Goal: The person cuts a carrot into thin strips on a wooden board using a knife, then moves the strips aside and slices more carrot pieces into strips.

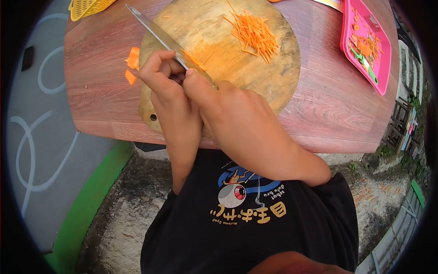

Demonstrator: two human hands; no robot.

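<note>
My right hand point(232, 102) is closed around the handle end of a kitchen knife point(157, 32), its thumb by the base of the blade. The blade slants to the upper left over a round wooden cutting board point(269, 86). My left hand point(169, 84) is close beside it, fingers curled against the near side of the blade; what they hold, if anything, is hidden. A few carrot strips point(195, 59) lie along the far side of the blade. A heap of carrot matchsticks point(255, 36) is at the board's upper right. Orange carrot pieces point(132, 59) are at its left edge.
A pink tray point(388, 75) at the right holds carrot scraps and a green-handled peeler point(365, 64). Part of a yellow basket point(86, 7) shows at the upper left. The wooden table point(105, 105) has its near edge just in front of my body.
</note>
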